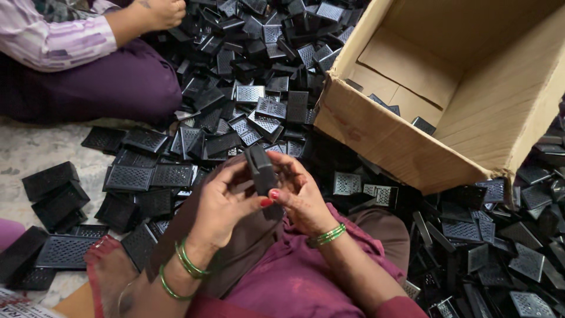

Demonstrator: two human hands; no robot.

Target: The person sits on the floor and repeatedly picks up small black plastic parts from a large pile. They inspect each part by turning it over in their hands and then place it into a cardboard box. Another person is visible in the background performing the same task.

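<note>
Left hand (220, 203): grasps the black part (261, 171) from the left, frame centre.
Right hand (300, 194): pinches the same part from the right.
Technique: likely best gripped by the edges, square between both thumbs.
Pile (253, 76): black perforated plastic grilles, rectangular, matte.
Box (388, 138): brown cardboard, open, upper right.

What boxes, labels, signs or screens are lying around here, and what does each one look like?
Cardboard box: upper right, on the floor among the black parts; large, brown, open at the top, a few black parts inside.
Printed sheet: bottom left corner; a pale, flat scrap, mostly cut off by the frame.
No signs or screens in view.
</note>
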